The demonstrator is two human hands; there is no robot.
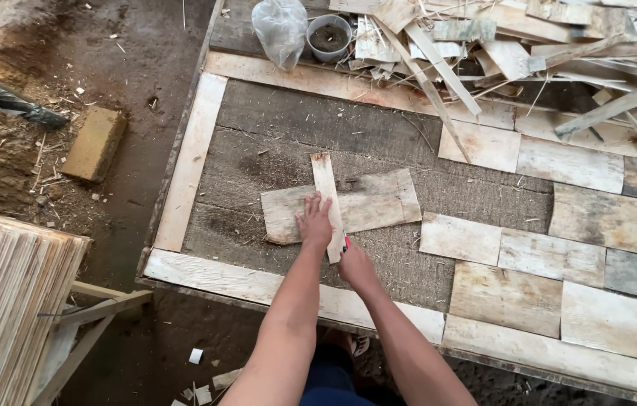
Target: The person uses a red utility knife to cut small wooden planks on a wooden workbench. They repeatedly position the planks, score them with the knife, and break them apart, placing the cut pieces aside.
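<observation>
My left hand point(314, 219) presses flat, fingers spread, on a narrow wooden strip point(326, 192) that lies lengthwise across a wider thin wood sheet point(370, 203). My right hand point(354, 263) sits at the near end of the strip, closed around a small red-tipped tool point(346, 243) that touches the strip's edge. Both pieces rest on a dark rough board point(288, 128) inside a pale wooden frame point(191, 154).
Thin wood sheets point(552, 259) are laid like tiles on the right. At the back are a heap of wood scraps point(559, 45), a grey cup point(329, 36) and a plastic bag point(279, 30). A stack of thin sheets point(3, 293) stands at left; a block point(94, 143) lies on the dirt floor.
</observation>
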